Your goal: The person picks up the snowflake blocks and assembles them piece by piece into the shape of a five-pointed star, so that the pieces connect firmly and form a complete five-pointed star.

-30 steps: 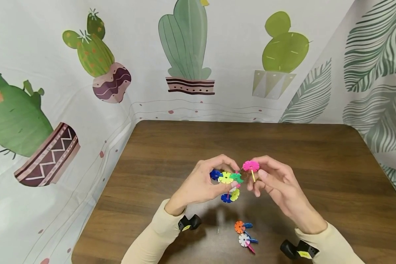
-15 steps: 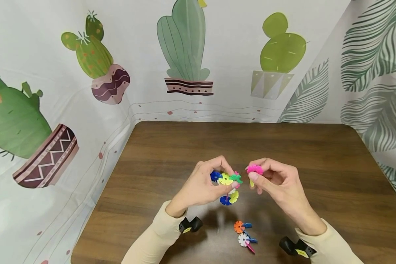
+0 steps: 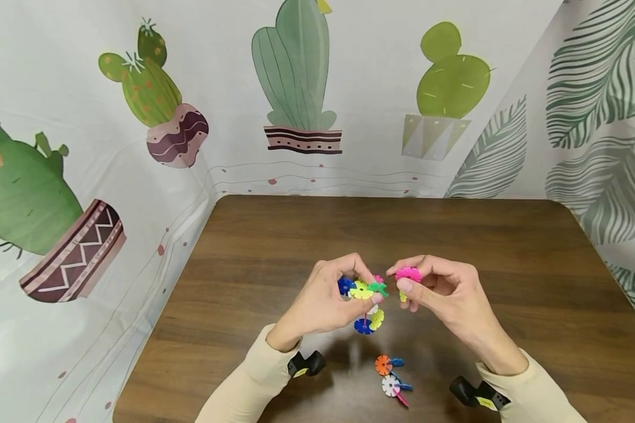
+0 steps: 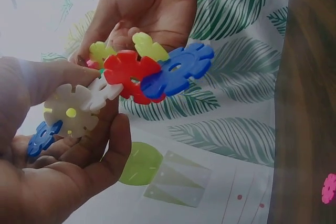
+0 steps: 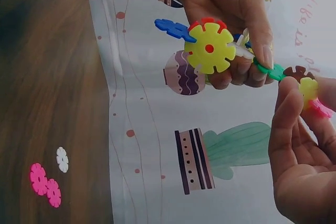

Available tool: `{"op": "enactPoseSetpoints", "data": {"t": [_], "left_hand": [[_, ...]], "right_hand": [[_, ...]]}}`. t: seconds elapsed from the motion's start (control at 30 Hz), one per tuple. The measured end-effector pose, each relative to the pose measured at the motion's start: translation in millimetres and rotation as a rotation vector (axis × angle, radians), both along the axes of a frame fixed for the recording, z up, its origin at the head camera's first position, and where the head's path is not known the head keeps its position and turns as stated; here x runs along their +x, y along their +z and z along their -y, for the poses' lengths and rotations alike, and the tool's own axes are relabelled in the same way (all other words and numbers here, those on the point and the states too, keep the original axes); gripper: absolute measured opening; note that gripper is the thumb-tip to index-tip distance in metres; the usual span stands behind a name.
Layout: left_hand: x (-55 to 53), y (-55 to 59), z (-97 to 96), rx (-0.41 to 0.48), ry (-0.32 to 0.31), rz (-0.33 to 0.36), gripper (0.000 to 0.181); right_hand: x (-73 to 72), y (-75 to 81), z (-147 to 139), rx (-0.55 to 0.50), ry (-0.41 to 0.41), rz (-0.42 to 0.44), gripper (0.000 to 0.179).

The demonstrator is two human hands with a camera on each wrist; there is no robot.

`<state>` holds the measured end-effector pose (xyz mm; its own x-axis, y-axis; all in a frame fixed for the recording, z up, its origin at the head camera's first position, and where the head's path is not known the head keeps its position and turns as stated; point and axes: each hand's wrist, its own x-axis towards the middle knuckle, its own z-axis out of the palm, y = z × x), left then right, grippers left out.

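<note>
In the head view my left hand (image 3: 323,296) pinches a cluster of interlocked, notched plastic discs. Its yellow disc (image 3: 360,290), green disc (image 3: 378,288) and blue disc (image 3: 346,286) show near the fingers, with another blue disc (image 3: 363,326) hanging lower. A red disc (image 4: 131,77) and a white disc (image 4: 71,111) of this cluster appear in the left wrist view. My right hand (image 3: 450,296) pinches a pink disc (image 3: 409,274) joined to a yellow disc (image 5: 308,88); a dark brown disc (image 5: 298,73) shows beside them. The right fingertips are close to the green disc; contact is unclear.
On the brown wooden table (image 3: 243,247) below my hands lie an orange disc (image 3: 383,365) and a white disc (image 3: 390,386), with blue and pink discs seen edge-on attached. A cactus-print cloth (image 3: 370,170) hangs behind the table. Each wrist wears a black camera (image 3: 313,362).
The pink disc has shifted slightly right and down as my right hand turned it. The thumb now covers more of its yellow disc. My left hand keeps its grip, nearly still.
</note>
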<state>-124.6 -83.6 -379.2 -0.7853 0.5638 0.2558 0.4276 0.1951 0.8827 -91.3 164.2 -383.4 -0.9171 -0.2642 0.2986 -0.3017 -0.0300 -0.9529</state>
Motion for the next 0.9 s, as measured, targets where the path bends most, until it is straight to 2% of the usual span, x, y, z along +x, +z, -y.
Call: {"op": "enactPoseSetpoints", "data": {"t": [0.2, 0.43, 0.5, 0.67, 0.77, 0.9], "left_hand": [[-0.1, -4.0, -2.6, 0.023, 0.01, 0.004, 0.021], [-1.0, -5.6, -6.2, 0.02, 0.05, 0.011, 0.021], [-1.1, -5.9, -7.1, 0.02, 0.062, 0.02, 0.021], [-3.7, -6.4, -6.2, 0.018, 0.085, 0.027, 0.025], [-6.9, -6.0, -3.3, 0.005, 0.078, 0.023, 0.029], [-11.2, -3.6, 0.4, -0.023, 0.039, 0.021, 0.034]], "right_hand": [[-0.7, -2.1, 2, 0.0, -0.009, -0.007, 0.014], [-2.4, -1.8, 2, 0.007, -0.039, -0.025, 0.01], [-2.6, -2.2, 2, 0.024, -0.051, -0.036, 0.014], [-1.6, -3.0, 1, 0.123, -0.076, -0.066, 0.038], [-2.1, -1.9, 0, 0.187, -0.093, -0.096, 0.043], [-3.8, 2.6, -1, 0.248, -0.127, -0.121, 0.045]]}}
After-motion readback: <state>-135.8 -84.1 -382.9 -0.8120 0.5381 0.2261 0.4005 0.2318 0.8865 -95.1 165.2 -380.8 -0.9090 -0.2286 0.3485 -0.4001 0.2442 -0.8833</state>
